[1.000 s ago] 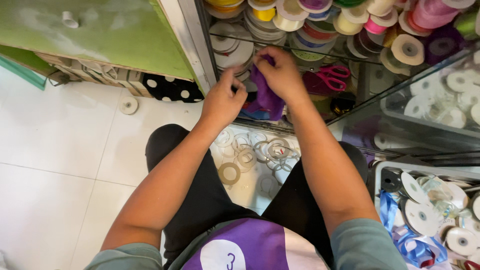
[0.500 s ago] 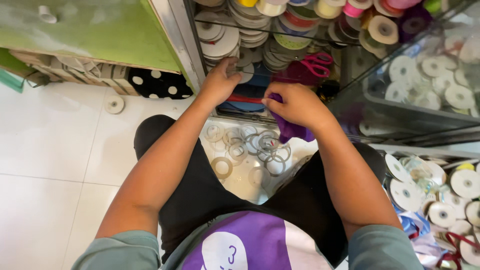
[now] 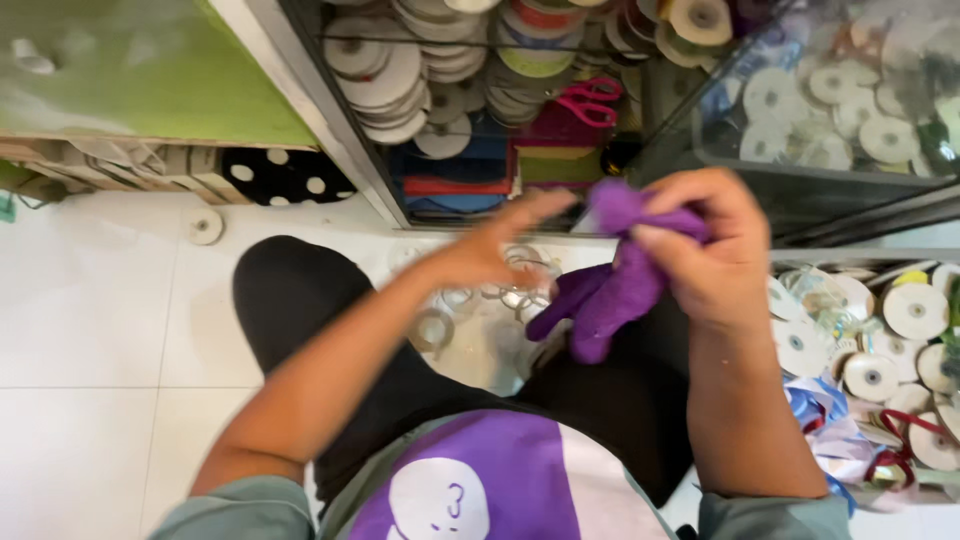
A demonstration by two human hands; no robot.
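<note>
Left of the glass-fronted cabinet stacked with flat ribbon spools (image 3: 420, 70), a single white spool (image 3: 205, 226) lies on the white tiled floor (image 3: 90, 330). Below the cabinet's open front, the left hand (image 3: 480, 250) is blurred, its fingers spread and holding nothing. Right of it, the right hand (image 3: 700, 245) is clenched around a soft purple fuzzy cloth (image 3: 610, 290), which hangs below the cabinet, above the dark-trousered lap (image 3: 600, 400). Pink-handled scissors (image 3: 590, 100) rest inside the cabinet.

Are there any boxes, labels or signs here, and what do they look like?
Polka-dot box: on the floor left of the cabinet, black with white dots.
Apron patch: white round shape on the purple apron, bottom centre.
Ribbon spool labels: round, white, on the right.
No screens or signs.
</note>
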